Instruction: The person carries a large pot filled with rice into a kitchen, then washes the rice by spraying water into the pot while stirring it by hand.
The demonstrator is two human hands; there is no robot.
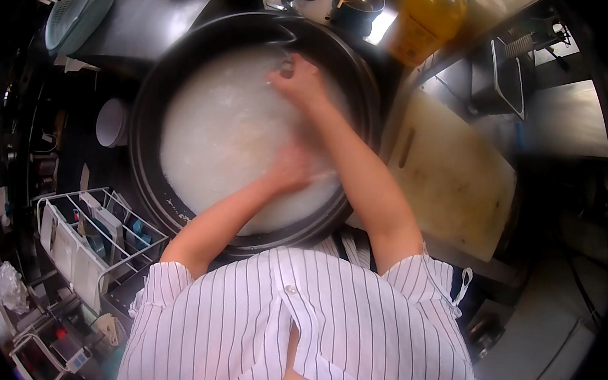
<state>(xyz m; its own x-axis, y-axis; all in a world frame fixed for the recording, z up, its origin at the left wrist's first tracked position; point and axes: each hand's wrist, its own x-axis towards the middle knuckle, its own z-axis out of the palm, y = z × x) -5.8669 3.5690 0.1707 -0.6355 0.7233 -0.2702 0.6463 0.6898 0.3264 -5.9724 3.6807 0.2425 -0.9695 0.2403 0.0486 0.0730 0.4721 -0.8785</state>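
A large dark round pot [147,117] holds cloudy white liquid [216,126] with pale matter in it. Over the far side of the liquid, my right hand [300,81] is closed, fingers curled round something small and dark that I cannot make out. A thin curved metallic shape shows near the far rim beyond it. My left hand [293,169] is lower, at the liquid's surface right of the middle. Motion blurs its fingers, so its grip is unclear. The two hands are apart.
A stained cutting board [447,180] lies right of the pot. Behind stand a yellow bottle [430,21] and a small pot [357,7] with chopsticks. To the left are a green basket [78,15], a white round container [112,123] and a white wire rack [93,234].
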